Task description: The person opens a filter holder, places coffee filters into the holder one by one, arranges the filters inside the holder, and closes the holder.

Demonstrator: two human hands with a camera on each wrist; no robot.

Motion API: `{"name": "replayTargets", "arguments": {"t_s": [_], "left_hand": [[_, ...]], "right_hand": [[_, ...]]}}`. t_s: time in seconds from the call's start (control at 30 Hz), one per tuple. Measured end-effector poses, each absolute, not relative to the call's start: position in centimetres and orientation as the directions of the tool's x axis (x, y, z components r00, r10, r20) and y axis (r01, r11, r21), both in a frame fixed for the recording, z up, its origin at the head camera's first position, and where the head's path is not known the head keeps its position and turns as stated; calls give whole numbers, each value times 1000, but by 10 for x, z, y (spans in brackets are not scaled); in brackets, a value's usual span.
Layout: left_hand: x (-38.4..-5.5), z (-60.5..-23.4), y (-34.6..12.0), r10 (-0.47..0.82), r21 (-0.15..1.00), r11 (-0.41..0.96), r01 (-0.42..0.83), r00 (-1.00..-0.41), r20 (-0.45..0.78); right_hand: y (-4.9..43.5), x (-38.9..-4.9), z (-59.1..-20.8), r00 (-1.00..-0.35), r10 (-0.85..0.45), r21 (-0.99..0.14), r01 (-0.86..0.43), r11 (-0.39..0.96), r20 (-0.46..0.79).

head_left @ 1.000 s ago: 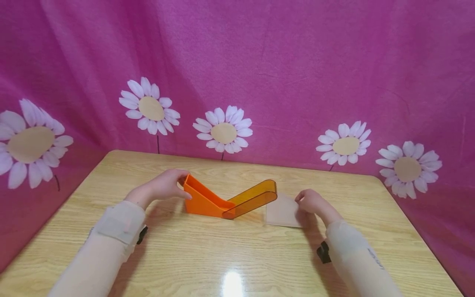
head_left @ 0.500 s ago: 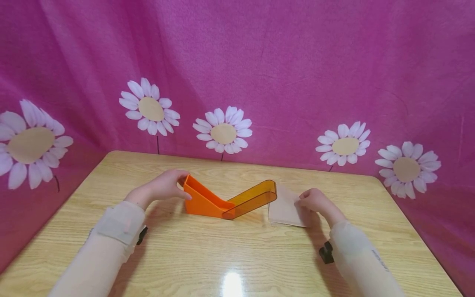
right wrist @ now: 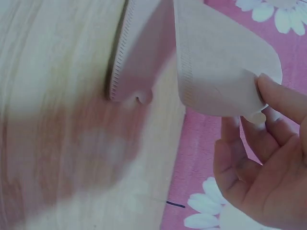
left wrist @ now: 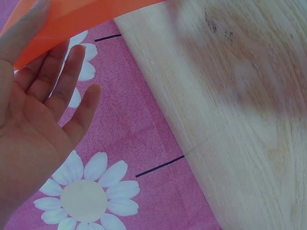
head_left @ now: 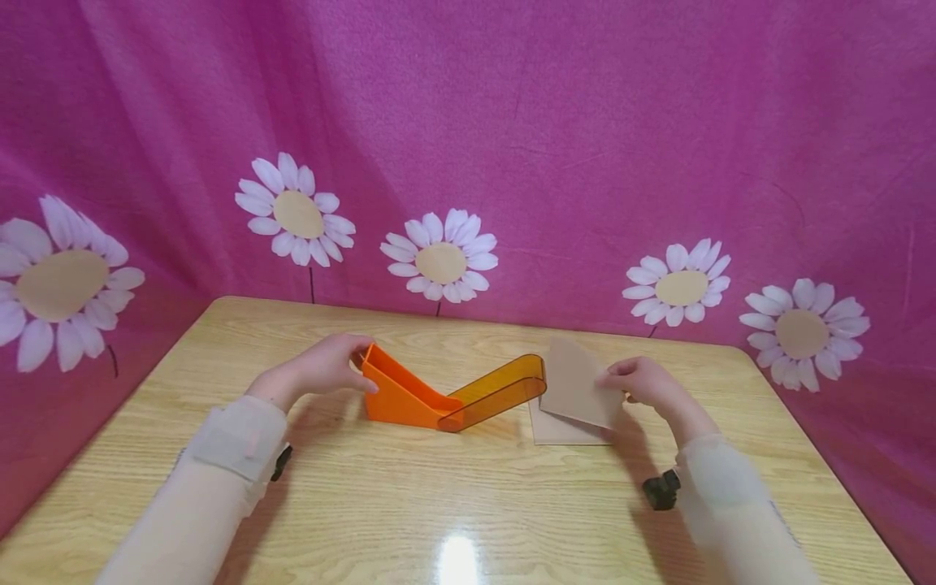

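Observation:
An orange plastic holder (head_left: 398,400) stands on the table, its amber see-through lid (head_left: 500,396) swung out to the right. My left hand (head_left: 329,366) grips the holder's tall left end, thumb on the near side and fingers behind. In the left wrist view the holder's orange wall (left wrist: 81,24) passes between thumb and fingers. To the right, my right hand (head_left: 651,390) pinches a tan paper coffee filter (right wrist: 223,62) by its edge, thumb above and fingers below. This filter is lifted and tilted. Under it, more coffee filter paper (head_left: 563,430) lies flat; how many sheets, I cannot tell.
The light wooden table (head_left: 380,512) has a pink cloth (head_left: 556,162) with white daisies behind it and at both sides. The raised lid stands close to the lifted filter. A small black device (head_left: 661,490) hangs under the right wrist.
My right hand has moved right and lifted a coffee filter off the paper beneath, which now shows apart below it. The left hand and the orange holder have stayed put.

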State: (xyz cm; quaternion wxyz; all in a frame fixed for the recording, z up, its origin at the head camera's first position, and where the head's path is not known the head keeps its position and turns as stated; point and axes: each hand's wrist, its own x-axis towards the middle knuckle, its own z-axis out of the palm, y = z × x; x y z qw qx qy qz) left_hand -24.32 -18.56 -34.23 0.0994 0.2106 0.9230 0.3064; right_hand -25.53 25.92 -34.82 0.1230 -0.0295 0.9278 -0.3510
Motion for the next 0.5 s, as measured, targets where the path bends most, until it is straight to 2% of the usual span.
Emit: {"name": "replayTargets", "arguments": {"t_s": [0.23,0.5], "left_hand": [[-243,-339,-185,463,598,727,337,-884,-64],[-245,-339,-186,458,607,729,316,-884,-90]], "right_hand": [[258,-253,-342,-995,-98,-596,-61,801,-30],[254,-250,-331,-986,-82,-553,-149,820,144]]}}
